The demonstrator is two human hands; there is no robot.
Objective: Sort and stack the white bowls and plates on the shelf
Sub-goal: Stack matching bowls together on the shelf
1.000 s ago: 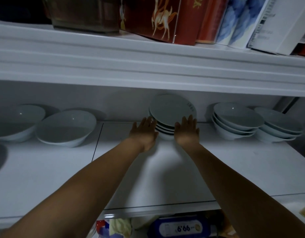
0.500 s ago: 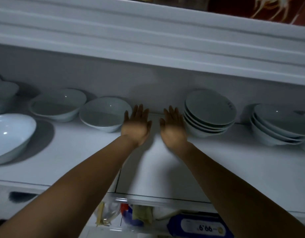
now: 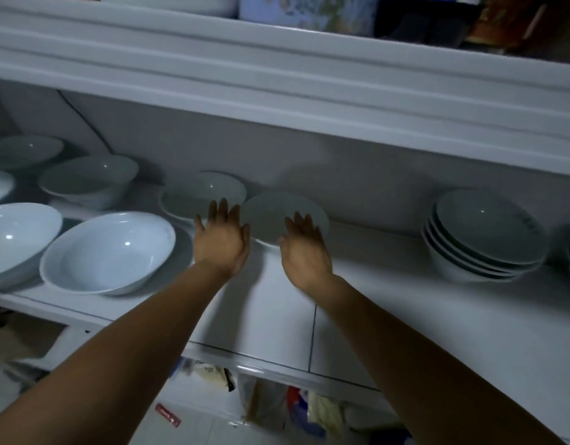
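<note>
The bowls (image 3: 107,252) and the stack of plates (image 3: 482,239) are plain white; the shelf (image 3: 405,316) is white too, with thin dark seams.

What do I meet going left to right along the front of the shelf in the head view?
Cut-off bowl → large front bowl → left hand → shallow bowl → right hand → stack of bowls.

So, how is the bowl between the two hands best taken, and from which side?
Take the bowl by its rim at left and right, left hand and right hand each on its side, coming from the front. It sits upright, wide and shallow, and its flared rim probably leaves room to hook under. A second bowl stands close behind it.
</note>
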